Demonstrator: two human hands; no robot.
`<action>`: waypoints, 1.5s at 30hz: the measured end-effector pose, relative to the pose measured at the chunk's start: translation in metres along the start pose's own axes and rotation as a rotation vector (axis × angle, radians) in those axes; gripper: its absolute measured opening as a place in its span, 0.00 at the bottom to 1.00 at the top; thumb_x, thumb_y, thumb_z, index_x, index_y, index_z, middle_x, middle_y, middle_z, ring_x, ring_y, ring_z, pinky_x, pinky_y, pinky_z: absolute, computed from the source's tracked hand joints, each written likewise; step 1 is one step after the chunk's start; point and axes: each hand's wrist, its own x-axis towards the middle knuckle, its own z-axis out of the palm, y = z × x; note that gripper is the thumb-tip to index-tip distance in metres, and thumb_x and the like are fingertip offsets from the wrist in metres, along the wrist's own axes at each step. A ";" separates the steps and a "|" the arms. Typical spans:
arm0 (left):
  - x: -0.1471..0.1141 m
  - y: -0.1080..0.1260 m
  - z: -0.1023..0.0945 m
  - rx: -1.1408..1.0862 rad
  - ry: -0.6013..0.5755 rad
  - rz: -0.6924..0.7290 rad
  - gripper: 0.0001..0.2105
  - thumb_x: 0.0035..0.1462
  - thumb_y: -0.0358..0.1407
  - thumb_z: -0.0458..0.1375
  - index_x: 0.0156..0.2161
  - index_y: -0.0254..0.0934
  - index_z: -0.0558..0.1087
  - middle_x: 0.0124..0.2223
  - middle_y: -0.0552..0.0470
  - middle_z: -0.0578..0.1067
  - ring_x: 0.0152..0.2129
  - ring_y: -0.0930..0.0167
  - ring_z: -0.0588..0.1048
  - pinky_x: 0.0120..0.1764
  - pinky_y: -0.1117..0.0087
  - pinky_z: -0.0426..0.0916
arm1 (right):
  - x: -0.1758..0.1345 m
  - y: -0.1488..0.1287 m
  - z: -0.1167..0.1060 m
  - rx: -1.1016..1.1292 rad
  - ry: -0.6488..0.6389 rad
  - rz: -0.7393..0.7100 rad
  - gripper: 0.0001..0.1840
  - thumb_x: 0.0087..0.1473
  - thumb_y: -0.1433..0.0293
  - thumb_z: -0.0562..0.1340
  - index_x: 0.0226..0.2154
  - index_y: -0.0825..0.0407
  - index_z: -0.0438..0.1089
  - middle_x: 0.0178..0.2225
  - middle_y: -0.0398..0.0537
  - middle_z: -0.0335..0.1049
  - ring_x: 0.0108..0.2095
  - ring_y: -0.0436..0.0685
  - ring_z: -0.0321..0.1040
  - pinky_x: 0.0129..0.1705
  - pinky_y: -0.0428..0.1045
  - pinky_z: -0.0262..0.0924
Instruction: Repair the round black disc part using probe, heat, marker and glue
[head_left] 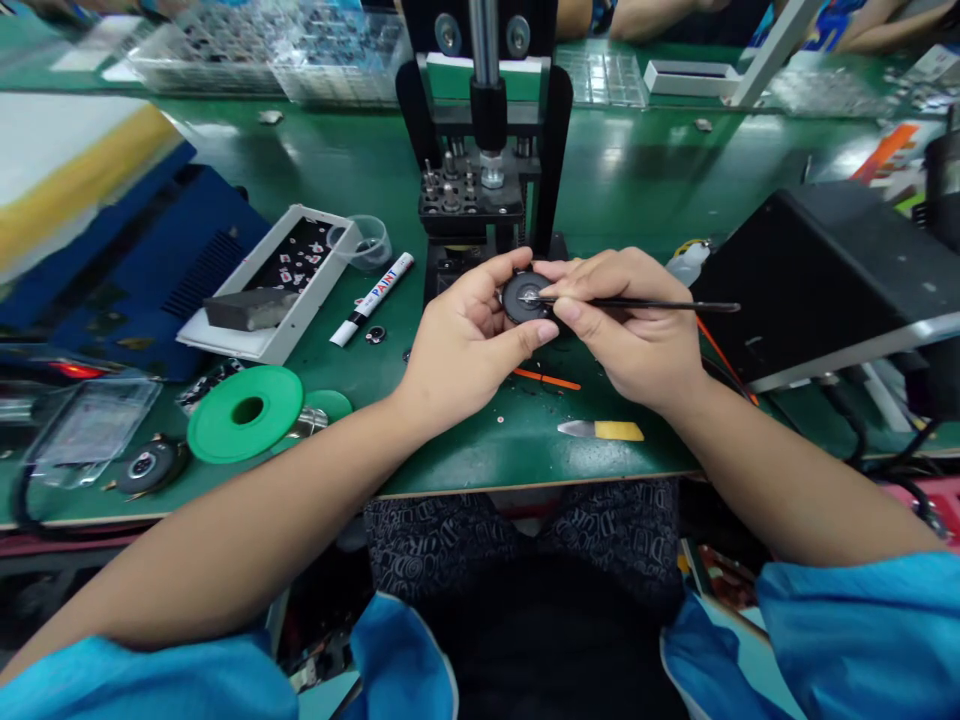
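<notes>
Between the thumb and fingers of my left hand (472, 335) is a round black disc-shaped part (516, 300), its flat face turned up toward me. My right hand (630, 325) pinches a thin dark pair of tweezers (660, 304), its back end sticking out to the right. The tip of the tweezers meets the middle of the disc; whether it grips anything small there I cannot tell. On the green bench below my hands lie an orange stick (551, 380) and a short blade with a yellow handle (619, 431).
A black press (487, 200) stands just beyond my hands. To the left are a paint marker (373, 298), a white tray (281, 345) of small parts, a green spool (217, 415) and a blue machine (195, 240). A black box (817, 270) stands right. Other people's arms show across the bench.
</notes>
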 end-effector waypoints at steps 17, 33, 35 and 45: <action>-0.001 0.006 0.010 -0.014 0.069 -0.012 0.38 0.49 0.49 0.88 0.58 0.41 0.75 0.55 0.46 0.89 0.53 0.59 0.88 0.58 0.56 0.86 | -0.001 -0.003 0.001 -0.084 -0.005 -0.067 0.06 0.70 0.71 0.74 0.43 0.40 0.85 0.41 0.39 0.88 0.50 0.60 0.89 0.60 0.62 0.86; 0.002 -0.001 0.007 0.101 0.098 0.102 0.35 0.53 0.51 0.86 0.56 0.40 0.75 0.52 0.47 0.89 0.49 0.60 0.89 0.51 0.60 0.87 | 0.000 -0.002 0.002 -0.065 -0.059 -0.129 0.10 0.68 0.76 0.75 0.45 0.43 0.84 0.43 0.40 0.89 0.53 0.60 0.90 0.62 0.60 0.86; 0.001 -0.002 0.008 0.107 0.101 0.115 0.35 0.53 0.52 0.86 0.56 0.40 0.75 0.52 0.47 0.89 0.49 0.60 0.89 0.49 0.60 0.88 | 0.000 -0.001 0.002 -0.094 -0.024 -0.146 0.10 0.69 0.76 0.74 0.45 0.43 0.84 0.43 0.40 0.88 0.52 0.60 0.90 0.59 0.59 0.87; -0.001 0.000 0.012 0.080 0.161 0.085 0.35 0.47 0.49 0.88 0.54 0.40 0.77 0.49 0.49 0.89 0.45 0.63 0.89 0.44 0.64 0.87 | 0.000 -0.002 0.005 -0.099 -0.011 -0.184 0.11 0.69 0.77 0.73 0.46 0.43 0.84 0.42 0.40 0.87 0.51 0.59 0.89 0.60 0.60 0.88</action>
